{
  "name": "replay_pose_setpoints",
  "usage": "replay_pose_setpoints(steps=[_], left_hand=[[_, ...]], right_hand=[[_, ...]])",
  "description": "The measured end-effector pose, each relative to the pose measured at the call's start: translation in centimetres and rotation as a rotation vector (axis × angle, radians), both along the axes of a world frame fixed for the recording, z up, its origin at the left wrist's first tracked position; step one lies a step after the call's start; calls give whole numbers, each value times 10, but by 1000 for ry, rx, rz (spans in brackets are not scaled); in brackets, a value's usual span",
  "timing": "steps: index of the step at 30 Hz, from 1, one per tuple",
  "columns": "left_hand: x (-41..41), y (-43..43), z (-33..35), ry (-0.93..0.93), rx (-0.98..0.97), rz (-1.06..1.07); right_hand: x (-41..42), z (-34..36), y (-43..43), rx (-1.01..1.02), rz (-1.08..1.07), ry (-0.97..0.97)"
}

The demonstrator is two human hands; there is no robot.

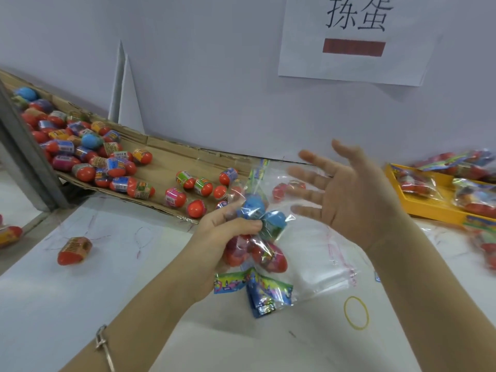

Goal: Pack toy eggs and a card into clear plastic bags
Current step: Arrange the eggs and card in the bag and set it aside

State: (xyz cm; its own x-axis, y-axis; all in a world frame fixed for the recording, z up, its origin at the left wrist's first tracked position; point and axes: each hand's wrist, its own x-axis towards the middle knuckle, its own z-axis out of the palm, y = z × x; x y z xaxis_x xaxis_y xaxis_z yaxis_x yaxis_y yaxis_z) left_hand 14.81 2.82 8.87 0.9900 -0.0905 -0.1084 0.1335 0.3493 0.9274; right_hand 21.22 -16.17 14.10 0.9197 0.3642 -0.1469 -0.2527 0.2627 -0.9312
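Left hand (214, 237) grips filled bag (257, 237); right hand (346, 194) hovers open beside.

Pale wall (214, 63) across the back, w/ a white paper sign (303, 49) stuck on upper right, showing black characters & a red bar. White table (241, 345) below has faint pen scribbles. Grey metal post (24, 151) slants at far left, flat cardboard sheet (166, 162) lies along the wall; light even, soft.
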Motion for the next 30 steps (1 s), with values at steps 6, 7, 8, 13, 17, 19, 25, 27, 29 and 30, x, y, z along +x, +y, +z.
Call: replay_pose_setpoints(steps=[6, 7, 8, 13, 17, 19, 25, 27, 29, 30], left_hand=[[5, -6, -11, 12, -34, 64], [6, -9, -15, 32, -39, 55], [5, -13, -18, 59, -53, 52], [7, -31, -33, 138, -76, 170], [7, -35, -35, 129, -40, 262], [6, -38, -33, 104, -38, 270], [9, -42, -39, 49, 63, 333], [9, -41, -42, 48, 69, 333], [10, -41, -45, 54, 65, 329], [10, -40, -47, 58, 51, 329]], right_hand=[[-22, -42, 6, -327, 46, -135], [-28, -50, 7, -310, 2, -146], [-31, -56, 7, -272, -64, -133], [-34, -63, -9, -200, -186, -65], [-40, -62, -18, -257, -182, -79], [-42, -64, -19, -271, -191, -59], [-42, -72, -18, -252, -226, -31], [-42, -73, -21, -283, -243, -49], [-42, -73, -24, -287, -243, -72], [-42, -73, -25, -275, -237, -91]])
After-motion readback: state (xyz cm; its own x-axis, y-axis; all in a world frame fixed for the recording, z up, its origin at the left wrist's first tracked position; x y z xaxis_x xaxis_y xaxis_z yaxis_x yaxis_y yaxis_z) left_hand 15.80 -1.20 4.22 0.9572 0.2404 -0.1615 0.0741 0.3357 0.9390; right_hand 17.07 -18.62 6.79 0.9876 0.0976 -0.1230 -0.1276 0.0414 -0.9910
